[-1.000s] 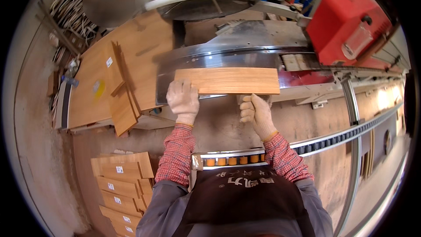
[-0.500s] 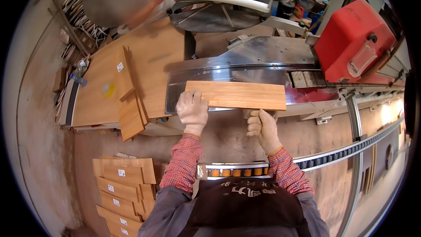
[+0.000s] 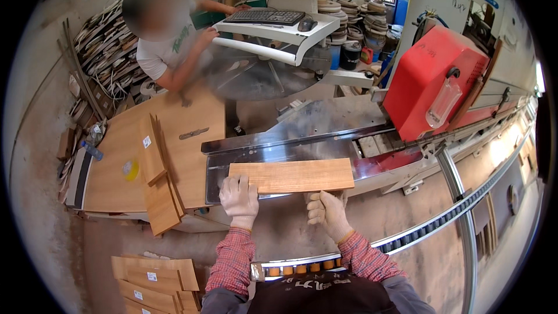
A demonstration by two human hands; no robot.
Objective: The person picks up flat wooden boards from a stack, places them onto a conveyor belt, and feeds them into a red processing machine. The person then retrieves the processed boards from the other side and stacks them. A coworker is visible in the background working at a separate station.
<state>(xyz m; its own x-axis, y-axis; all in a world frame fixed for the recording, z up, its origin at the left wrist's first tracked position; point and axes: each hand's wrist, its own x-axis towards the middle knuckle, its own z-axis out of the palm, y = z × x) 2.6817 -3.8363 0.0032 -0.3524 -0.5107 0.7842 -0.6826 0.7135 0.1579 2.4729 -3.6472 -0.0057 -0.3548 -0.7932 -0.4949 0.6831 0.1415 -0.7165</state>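
A flat, light-brown wooden board (image 3: 296, 176) lies crosswise over the front of a shiny metal machine table (image 3: 218, 168). My left hand (image 3: 239, 199), in a white knitted glove, grips the board's left end, its fingers over the top. Under the right part of the near edge is my right hand (image 3: 328, 214), gloved too, with fingers curled and the thumb up against the edge. Its hold beneath the board is partly hidden.
A red machine housing (image 3: 433, 81) stands at right. More boards (image 3: 160, 168) and a tape roll (image 3: 131, 169) lie on the left worktable (image 3: 110, 192); boards (image 3: 154, 276) are stacked below. A co-worker (image 3: 168, 52) stands by a keyboard shelf (image 3: 314, 35). A roller rail (image 3: 430, 232) runs right.
The view has tilted up, so everything sits lower and the screen shows. The co-worker's other hand now shows at the keyboard. My hands keep nearly the same places on the board.
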